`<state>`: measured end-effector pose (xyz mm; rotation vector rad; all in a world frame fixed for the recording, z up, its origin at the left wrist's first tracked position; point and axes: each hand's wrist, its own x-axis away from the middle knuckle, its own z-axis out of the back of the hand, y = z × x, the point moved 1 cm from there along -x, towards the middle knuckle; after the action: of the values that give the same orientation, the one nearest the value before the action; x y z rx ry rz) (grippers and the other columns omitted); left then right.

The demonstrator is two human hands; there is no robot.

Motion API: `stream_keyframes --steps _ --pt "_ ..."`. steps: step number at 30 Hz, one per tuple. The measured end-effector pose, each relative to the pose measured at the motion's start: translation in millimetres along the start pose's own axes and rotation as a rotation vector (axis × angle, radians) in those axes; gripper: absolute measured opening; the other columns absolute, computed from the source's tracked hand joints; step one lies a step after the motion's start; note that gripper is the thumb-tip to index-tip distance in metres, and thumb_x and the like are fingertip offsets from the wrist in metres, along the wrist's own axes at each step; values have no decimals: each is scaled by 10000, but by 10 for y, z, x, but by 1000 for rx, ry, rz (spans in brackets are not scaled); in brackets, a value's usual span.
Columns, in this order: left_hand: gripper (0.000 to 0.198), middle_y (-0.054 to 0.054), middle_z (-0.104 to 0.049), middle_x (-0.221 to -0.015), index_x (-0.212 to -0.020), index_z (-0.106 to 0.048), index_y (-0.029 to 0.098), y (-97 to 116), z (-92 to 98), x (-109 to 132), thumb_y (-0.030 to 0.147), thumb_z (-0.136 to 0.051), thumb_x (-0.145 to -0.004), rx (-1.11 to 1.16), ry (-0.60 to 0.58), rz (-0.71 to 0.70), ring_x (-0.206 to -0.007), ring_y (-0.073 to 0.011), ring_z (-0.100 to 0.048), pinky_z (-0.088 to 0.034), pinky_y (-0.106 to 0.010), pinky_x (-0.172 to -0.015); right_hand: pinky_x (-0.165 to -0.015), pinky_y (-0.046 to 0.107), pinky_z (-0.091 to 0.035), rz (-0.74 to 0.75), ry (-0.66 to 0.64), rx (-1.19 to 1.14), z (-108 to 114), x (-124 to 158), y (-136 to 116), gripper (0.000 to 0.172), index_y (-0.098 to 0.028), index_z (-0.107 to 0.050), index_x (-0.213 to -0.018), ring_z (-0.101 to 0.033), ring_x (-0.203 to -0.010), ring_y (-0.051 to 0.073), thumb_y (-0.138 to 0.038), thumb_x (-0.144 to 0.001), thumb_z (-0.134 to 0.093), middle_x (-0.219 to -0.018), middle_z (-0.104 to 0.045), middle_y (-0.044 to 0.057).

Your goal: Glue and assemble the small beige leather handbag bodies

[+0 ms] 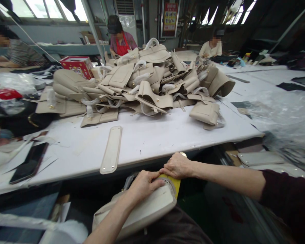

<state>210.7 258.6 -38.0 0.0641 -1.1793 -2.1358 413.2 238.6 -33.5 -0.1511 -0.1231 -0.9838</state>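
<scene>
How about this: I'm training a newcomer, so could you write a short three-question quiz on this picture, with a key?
1. True or false: the left hand is on the beige bag.

2. On the white table, where does the dark phone lie relative to the studded strap, as seen in the picture?
A) To its left
B) To its right
C) On top of it

3. Fill in the blank: the piece showing at the bag's end, just below the right hand, is coloured ____.

Key: 1. True. 2. A. 3. Yellow.
</scene>
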Motion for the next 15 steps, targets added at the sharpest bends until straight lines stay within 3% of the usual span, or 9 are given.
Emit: stream_keyframes --steps 4,15 --pt "309 35 -543 -576 -758 -689 175 26 -7 -6 411 -545 -895 -73 4 -27 -548 -100 -455 -244 -242 -543 -537 276 -319 -41 -35 -5 14 10 -43 624 -201 -756 -845 -705 -685 230 -478 -1026 -227 -757 -751 104" --pt "301 -16 -672 -714 -893 -678 215 26 -77 41 418 -464 -957 -262 3 -92 -641 -153 -594 -278 -257 -579 -655 310 -436 -204 -111 -49 10 130 -229 641 -182 -760 -830 -718 -750 262 -475 -1025 -225 -798 -752 129"
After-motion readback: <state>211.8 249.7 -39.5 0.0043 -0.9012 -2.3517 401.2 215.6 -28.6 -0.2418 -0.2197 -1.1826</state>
